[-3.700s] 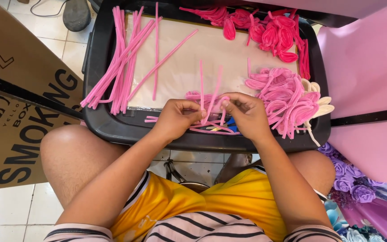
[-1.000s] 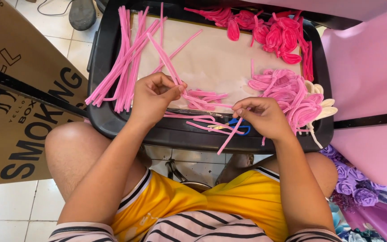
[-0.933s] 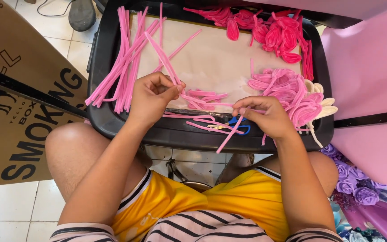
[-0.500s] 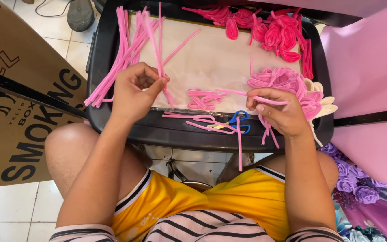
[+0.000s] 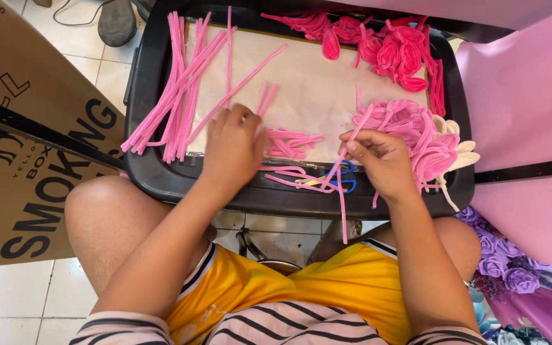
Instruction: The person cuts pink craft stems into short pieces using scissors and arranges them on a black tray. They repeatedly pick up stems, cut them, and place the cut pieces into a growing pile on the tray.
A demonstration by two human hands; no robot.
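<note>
Since half a second ago the left hand [image 5: 234, 150] has dropped from the fan of long pink pipe cleaners [image 5: 180, 96] toward the near edge of the black tray [image 5: 142, 76], and the right hand [image 5: 381, 160] has lifted its stem so it slants up across the tray. Palm down, the left hand lies flat with fingers loosely curled over the pale liner; whether it grips anything I cannot tell. Just right of it lie short cut pink pieces [image 5: 289, 142]. Thumb and forefinger of the right hand are pinched shut on a single pink pipe cleaner [image 5: 342, 191], whose lower end hangs past the tray's near rim. Blue-handled scissors [image 5: 343, 180] rest beneath that hand. Bent pink loops [image 5: 416, 131] are heaped against the right rim, darker petals [image 5: 394, 51] in the far corner. Bare liner [image 5: 308, 76] stays open mid-tray. A cardboard box [image 5: 27, 166] crowds the left side and a pink sheet [image 5: 525, 115] the right.
</note>
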